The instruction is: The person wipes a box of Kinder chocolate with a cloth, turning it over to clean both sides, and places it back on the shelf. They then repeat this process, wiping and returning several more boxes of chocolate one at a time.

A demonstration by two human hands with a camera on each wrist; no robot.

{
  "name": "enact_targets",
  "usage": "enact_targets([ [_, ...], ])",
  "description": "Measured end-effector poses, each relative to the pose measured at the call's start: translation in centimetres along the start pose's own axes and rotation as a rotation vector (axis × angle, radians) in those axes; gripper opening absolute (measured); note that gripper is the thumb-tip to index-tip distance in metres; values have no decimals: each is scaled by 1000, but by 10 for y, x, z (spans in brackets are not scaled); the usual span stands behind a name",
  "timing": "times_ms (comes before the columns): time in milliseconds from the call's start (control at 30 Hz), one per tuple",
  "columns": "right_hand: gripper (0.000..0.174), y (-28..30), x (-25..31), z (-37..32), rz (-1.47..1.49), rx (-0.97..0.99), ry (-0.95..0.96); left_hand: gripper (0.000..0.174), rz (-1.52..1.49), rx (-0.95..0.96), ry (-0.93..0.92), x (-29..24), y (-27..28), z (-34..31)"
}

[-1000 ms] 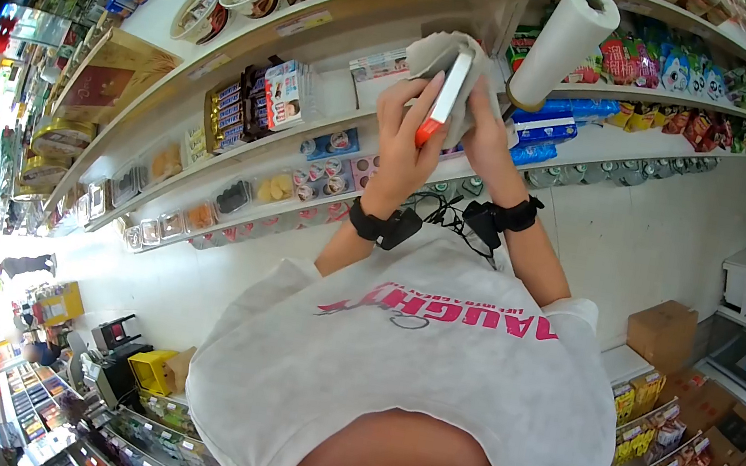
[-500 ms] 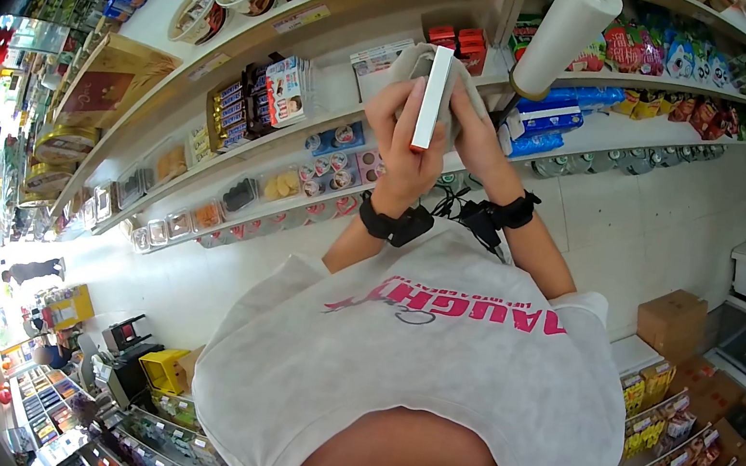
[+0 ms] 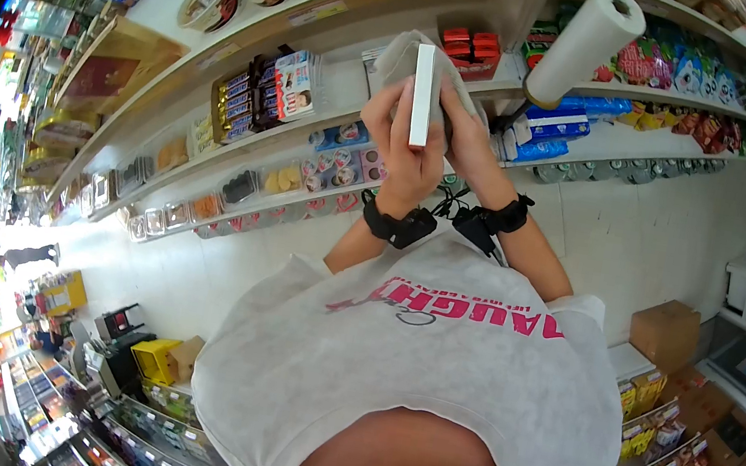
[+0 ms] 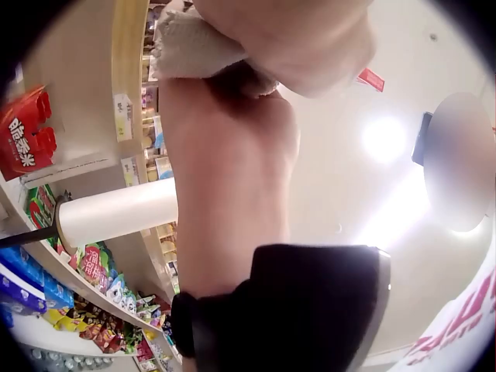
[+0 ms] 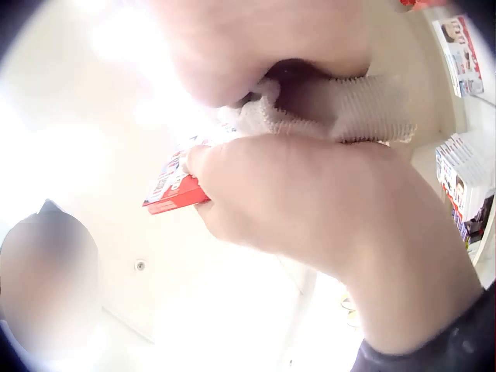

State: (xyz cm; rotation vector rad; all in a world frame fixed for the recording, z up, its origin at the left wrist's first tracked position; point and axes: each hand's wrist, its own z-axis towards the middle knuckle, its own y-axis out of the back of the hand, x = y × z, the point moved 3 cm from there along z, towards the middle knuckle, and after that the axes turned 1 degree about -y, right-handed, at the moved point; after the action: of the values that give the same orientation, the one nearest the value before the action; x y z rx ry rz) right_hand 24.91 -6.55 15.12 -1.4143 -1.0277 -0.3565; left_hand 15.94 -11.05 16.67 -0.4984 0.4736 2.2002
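A slim white and red box (image 3: 423, 95) stands on edge between the hands, its plain white narrow side toward the head camera. My left hand (image 3: 406, 168) holds it, fingers curled along one side; the right wrist view shows the box's red corner (image 5: 178, 194) beyond that hand. A beige ribbed cloth (image 3: 405, 55) is bunched behind the box, gripped by my right hand (image 3: 470, 141). In the right wrist view the cloth (image 5: 376, 108) shows between both hands. The right fingertips are mostly hidden behind the box and cloth.
Shelves in front hold red packets (image 3: 470, 51), white and red chocolate boxes (image 3: 294, 84), and snack bars (image 3: 236, 109). A white plastic-bag roll (image 3: 586, 47) stands right of the hands. Blue packs (image 3: 551, 125) lie below it. Plastic tubs (image 3: 284, 180) line the lower shelf.
The box has turned from a tilt with its red end showing to nearly upright, white side facing up. Both hands have shifted slightly left, still holding box and cloth.
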Motion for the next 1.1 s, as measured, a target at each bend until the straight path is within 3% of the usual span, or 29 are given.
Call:
enact_targets([
  [133,49,-7,-16,11,104,3,-99,47,-60,-102,113,18,9,7],
  [267,47,-14,-24,16,10,55,-143,44,-165,-167,309,54,15,-2],
  [367,46,-21,-38,24,5,59,-165,41,-217,-106,443,74,26,-3],
  [400,46,-23,-45,26,-2,73,-202,38,-66,-2,374,65,37,16],
  [533,42,-37,-72,34,-25,105,-371,32,28,34,403,93,58,24],
  [667,39,-53,-95,41,-66,106,-505,29,71,192,659,123,92,26],
  [767,39,-52,-110,50,15,70,-532,32,39,23,809,157,115,15],
  [867,40,-46,-112,60,61,74,-546,30,-85,-110,879,182,141,8],
  [1000,54,-41,-113,71,-524,-219,-188,25,-160,-145,992,211,167,-5],
  [1100,59,-44,-127,88,-646,-232,-193,26,-225,-129,1015,234,168,-11],
])
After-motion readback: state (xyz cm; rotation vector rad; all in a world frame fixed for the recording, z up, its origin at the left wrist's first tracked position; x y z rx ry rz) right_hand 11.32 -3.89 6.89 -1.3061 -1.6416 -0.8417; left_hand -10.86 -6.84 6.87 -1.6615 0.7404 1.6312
